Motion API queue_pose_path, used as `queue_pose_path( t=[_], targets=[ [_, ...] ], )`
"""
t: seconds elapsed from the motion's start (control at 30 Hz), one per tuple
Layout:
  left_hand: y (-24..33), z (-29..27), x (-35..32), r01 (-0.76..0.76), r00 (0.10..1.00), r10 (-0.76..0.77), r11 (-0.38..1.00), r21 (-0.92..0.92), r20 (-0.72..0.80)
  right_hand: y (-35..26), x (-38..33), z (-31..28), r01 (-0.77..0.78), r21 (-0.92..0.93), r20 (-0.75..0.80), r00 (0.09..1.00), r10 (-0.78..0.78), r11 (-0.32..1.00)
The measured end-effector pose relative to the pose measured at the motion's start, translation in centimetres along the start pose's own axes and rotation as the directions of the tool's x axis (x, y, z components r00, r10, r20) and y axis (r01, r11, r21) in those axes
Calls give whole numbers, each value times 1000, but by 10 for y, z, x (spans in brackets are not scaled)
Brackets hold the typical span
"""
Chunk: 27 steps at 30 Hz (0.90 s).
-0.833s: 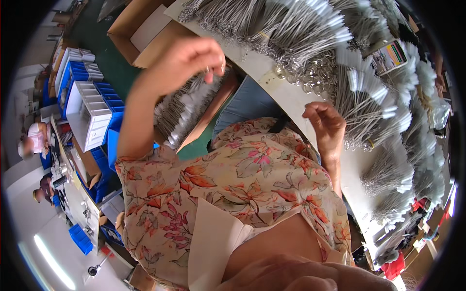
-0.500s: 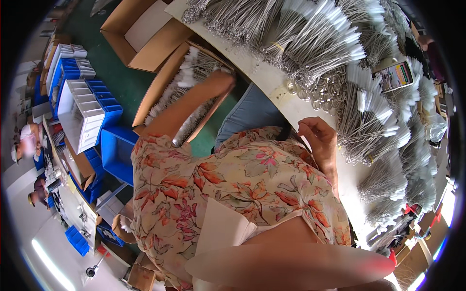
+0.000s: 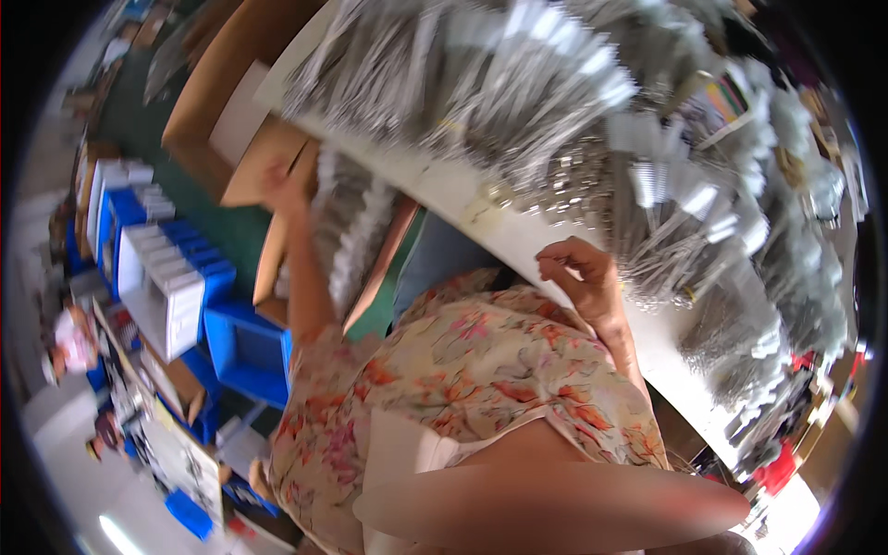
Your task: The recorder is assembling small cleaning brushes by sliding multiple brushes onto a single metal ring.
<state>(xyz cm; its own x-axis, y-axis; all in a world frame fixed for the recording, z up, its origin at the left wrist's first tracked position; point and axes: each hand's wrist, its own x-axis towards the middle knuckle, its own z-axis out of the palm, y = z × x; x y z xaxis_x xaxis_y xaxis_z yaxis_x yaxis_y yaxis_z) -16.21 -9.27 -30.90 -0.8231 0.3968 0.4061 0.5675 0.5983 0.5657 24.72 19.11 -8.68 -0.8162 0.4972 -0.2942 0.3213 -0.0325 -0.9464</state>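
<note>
White-bristled wire brushes (image 3: 356, 236) lie packed in a long cardboard carton (image 3: 269, 264) beside the worktable (image 3: 444, 185), on the person's left. The left hand (image 3: 285, 190) shows over the spot where this carton meets a second cardboard carton (image 3: 192, 125); motion blur smears its fingers, so I cannot tell how far they are closed, whether they hold anything, or whether they touch the cardboard. The right hand (image 3: 585, 277) is by the table's near edge, half curled: thumb and forefinger bend toward each other with a gap between them, and nothing shows in the grip. More bundles of wire brushes (image 3: 536, 88) are heaped across the tabletop, wire ends toward the person, with shiny metal rings (image 3: 573, 180) near the right hand. A phone (image 3: 717, 109) rests among the bundles.
</note>
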Motion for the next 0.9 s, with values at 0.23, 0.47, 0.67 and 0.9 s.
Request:
queue_pose_path(
  t=[0.23, 0.47, 0.67, 0.9],
  targets=[
    [357, -34, 187, -358, 922, 380, 749, -557, -82, -51, -20, -62, 262, -8, -162, 952, -260, 965],
    [373, 134, 327, -424, 764, 426, 898, -120, 485, -79, -65, -167, 166, -286, -501, 814, -295, 944],
    [382, 167, 320, -63, 702, 257, 951, -302, 664, -62, -45, -290, -71, -393, -685, 688, -240, 917],
    [389, 143, 334, 529, 616, -26, 754, -389, 787, -42, 57, -372, -139, -423, -660, 724, -200, 895]
  ],
)
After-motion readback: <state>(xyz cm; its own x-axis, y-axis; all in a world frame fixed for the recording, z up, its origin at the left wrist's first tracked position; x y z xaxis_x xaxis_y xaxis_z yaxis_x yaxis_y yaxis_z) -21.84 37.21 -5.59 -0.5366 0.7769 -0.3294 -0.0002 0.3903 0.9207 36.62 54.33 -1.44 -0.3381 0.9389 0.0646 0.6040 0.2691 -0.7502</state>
